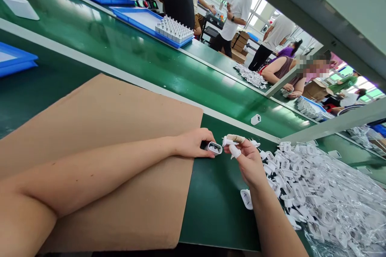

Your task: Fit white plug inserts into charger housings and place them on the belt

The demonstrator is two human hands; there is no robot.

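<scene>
Holding white shell in left hand, fingers closed round it, open end facing right, low over green mat at cardboard edge. Right hand pinches small pin part between taped fingertips, just beside shell mouth. Judgement: line pin square with opening before pressing (tilt risks jam). Heap of shells to right; loose shell by right wrist.

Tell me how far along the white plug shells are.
Done: one small white plastic shell sits alone on the green belt. In hand: the left hand holds a white open-ended shell; the right hand pinches a small white part. Left: a big heap of white plastic shells beside the right hand.
</scene>
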